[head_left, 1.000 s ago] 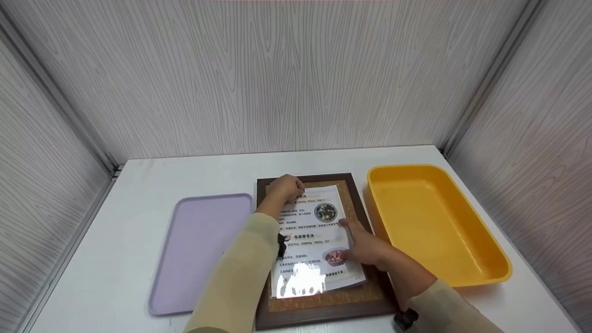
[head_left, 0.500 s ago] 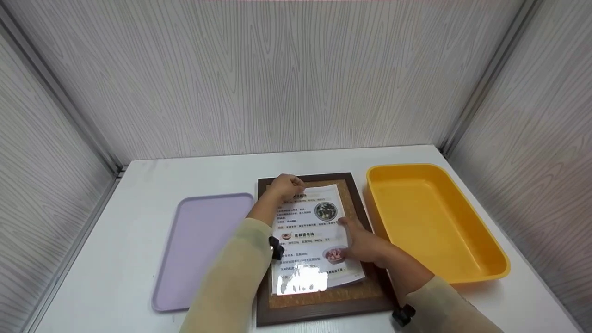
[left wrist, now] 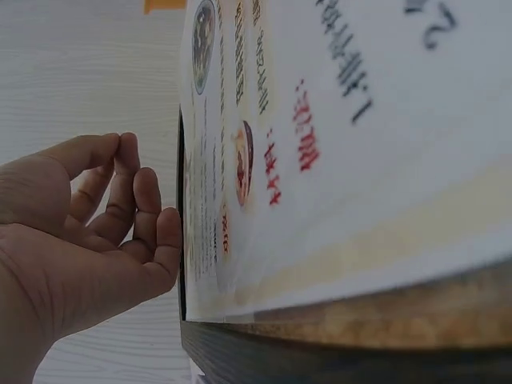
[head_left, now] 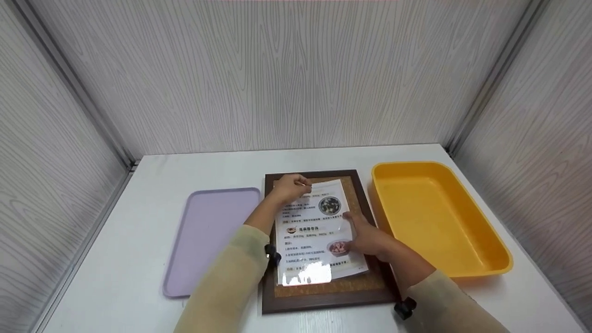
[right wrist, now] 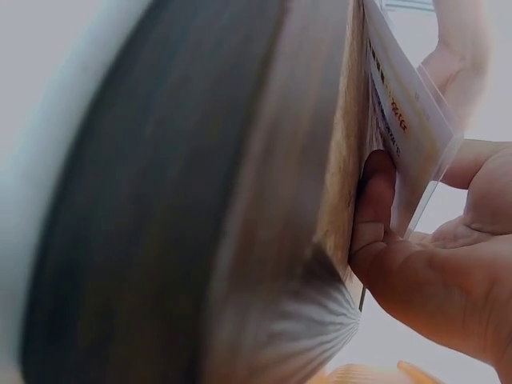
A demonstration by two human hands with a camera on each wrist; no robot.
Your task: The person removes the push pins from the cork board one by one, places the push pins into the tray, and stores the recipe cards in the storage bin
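A laminated recipe sheet (head_left: 305,259) with printed text and food pictures lies on a cork board (head_left: 365,284) with a dark wooden frame. My left hand (head_left: 290,188) is over the sheet's top left part, fingers curled. Thumb and forefinger tips meet in the left wrist view; nothing shows between them, though something tiny could be hidden. At the sheet's right side, my right hand (head_left: 370,238) grips its edge. The right wrist view has one digit (right wrist: 376,196) between sheet and cork, with that edge raised off the board.
A flat lilac tray (head_left: 212,231) lies left of the board. To the right stands a deep yellow tub (head_left: 430,217), close to the frame. Pale wood-grain panels (head_left: 277,83) enclose the white table (head_left: 138,222) at the back and sides.
The head view has shifted slightly, so everything sits a little higher and to the right. My left forearm swings left and its fingertips show more. My right hand keeps its hold.
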